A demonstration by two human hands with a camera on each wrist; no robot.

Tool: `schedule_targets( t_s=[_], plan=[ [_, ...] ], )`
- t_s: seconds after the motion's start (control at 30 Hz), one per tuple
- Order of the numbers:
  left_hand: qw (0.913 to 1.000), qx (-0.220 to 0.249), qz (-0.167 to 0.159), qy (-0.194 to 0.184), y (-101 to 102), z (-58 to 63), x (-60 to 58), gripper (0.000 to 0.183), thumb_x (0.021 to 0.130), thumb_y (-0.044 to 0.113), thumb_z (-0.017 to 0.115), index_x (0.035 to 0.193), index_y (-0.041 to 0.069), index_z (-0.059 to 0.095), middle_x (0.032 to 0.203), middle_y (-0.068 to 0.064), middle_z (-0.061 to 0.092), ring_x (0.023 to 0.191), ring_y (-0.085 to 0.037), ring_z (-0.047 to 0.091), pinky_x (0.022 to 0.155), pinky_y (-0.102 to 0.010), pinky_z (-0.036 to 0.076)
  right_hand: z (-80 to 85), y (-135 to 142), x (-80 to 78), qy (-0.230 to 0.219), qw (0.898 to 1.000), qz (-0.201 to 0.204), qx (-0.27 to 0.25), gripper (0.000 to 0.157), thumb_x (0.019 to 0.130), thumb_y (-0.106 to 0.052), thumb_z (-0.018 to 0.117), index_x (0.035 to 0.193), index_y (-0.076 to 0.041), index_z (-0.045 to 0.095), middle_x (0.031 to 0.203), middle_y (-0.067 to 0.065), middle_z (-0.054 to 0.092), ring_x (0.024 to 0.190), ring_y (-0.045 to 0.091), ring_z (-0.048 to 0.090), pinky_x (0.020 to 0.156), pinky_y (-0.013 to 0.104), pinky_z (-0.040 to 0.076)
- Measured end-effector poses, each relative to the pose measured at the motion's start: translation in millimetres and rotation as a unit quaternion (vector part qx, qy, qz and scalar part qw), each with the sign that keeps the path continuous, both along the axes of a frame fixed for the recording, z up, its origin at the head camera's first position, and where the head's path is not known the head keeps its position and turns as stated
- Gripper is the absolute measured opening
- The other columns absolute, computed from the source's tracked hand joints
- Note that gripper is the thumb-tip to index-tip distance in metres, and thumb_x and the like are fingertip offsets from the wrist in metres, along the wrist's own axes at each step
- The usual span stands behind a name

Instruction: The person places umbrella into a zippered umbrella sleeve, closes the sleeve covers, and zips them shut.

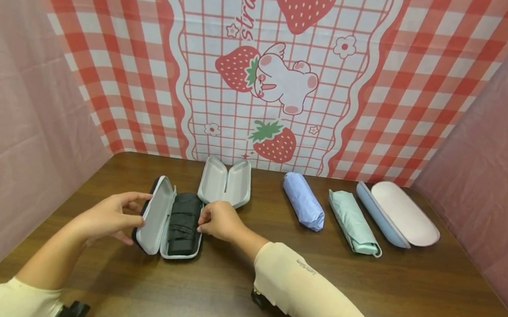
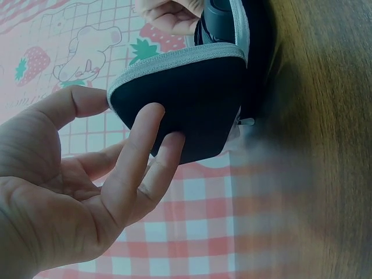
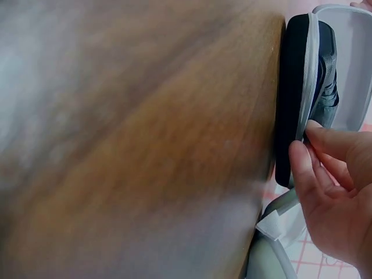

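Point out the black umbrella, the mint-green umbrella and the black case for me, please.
Black umbrella (image 1: 185,223), head view, middle of its folded fabric.
Mint-green umbrella (image 1: 353,221), head view, middle of its folded body.
Black case (image 2: 200,90), left wrist view, outer face of its raised lid.

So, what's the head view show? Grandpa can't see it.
A person's left grip touches the lid of an open black case; the right grip pinches the base, which holds a black umbrella. Two more umbrellas, a grey case and a blue case share the table.
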State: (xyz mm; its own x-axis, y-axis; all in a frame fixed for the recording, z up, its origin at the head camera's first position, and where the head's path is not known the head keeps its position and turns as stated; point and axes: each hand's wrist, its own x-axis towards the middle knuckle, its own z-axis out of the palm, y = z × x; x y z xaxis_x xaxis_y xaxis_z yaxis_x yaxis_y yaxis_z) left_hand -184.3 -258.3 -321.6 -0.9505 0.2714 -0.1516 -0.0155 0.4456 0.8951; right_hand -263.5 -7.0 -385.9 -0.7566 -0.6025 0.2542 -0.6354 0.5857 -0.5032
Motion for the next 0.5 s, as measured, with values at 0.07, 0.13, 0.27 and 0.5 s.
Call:
schedule_targets(
  t_s=[0.07, 0.13, 0.27, 0.5],
  plan=[
    [1.0000, 0.000, -0.001, 0.001, 0.5, 0.6, 0.4, 0.069, 0.086, -0.001, 0.060, 0.146, -0.009, 0.028, 0.120, -0.034, 0.045, 0.083, -0.027, 0.062, 0.063, -0.047, 0.058, -0.1, -0.2, 0.0, -0.027, 1.000, -0.013, -0.007, 0.014, 0.074, -0.009, 0.083, 0.066, -0.009, 0.071, 0.056, -0.005, 0.062, 0.051, -0.001, 0.051, 0.058, 0.015, 0.043],
    [1.0000, 0.001, -0.002, 0.001, 0.8, 1.2, 0.5, 0.069, 0.086, -0.001, 0.060, 0.146, -0.010, 0.028, 0.120, -0.034, 0.045, 0.082, -0.027, 0.062, 0.062, -0.047, 0.058, -0.4, -0.4, 0.0, -0.052, 0.998, -0.024, -0.015, 0.016, 0.075, -0.009, 0.083, 0.064, -0.009, 0.071, 0.052, -0.006, 0.060, 0.046, -0.002, 0.050, 0.054, 0.014, 0.043],
    [1.0000, 0.004, -0.003, 0.005, 1.5, 1.9, -0.1, 0.069, 0.086, -0.001, 0.060, 0.146, -0.010, 0.028, 0.119, -0.033, 0.045, 0.082, -0.027, 0.062, 0.062, -0.048, 0.058, -0.8, -1.5, 0.8, -0.105, 0.993, -0.044, -0.041, 0.017, 0.078, -0.007, 0.081, 0.064, -0.007, 0.070, 0.053, -0.004, 0.062, 0.044, 0.000, 0.055, 0.050, 0.015, 0.045],
    [1.0000, -0.003, -0.001, 0.004, 3.0, 1.3, -1.9, 0.069, 0.086, 0.000, 0.061, 0.146, -0.009, 0.029, 0.118, -0.032, 0.045, 0.081, -0.026, 0.061, 0.061, -0.047, 0.058, 0.3, -4.9, 3.4, -0.191, 0.976, -0.050, -0.091, 0.012, 0.081, 0.005, 0.073, 0.070, 0.002, 0.071, 0.061, 0.004, 0.065, 0.054, 0.019, 0.067, 0.050, 0.022, 0.053]
  ],
)
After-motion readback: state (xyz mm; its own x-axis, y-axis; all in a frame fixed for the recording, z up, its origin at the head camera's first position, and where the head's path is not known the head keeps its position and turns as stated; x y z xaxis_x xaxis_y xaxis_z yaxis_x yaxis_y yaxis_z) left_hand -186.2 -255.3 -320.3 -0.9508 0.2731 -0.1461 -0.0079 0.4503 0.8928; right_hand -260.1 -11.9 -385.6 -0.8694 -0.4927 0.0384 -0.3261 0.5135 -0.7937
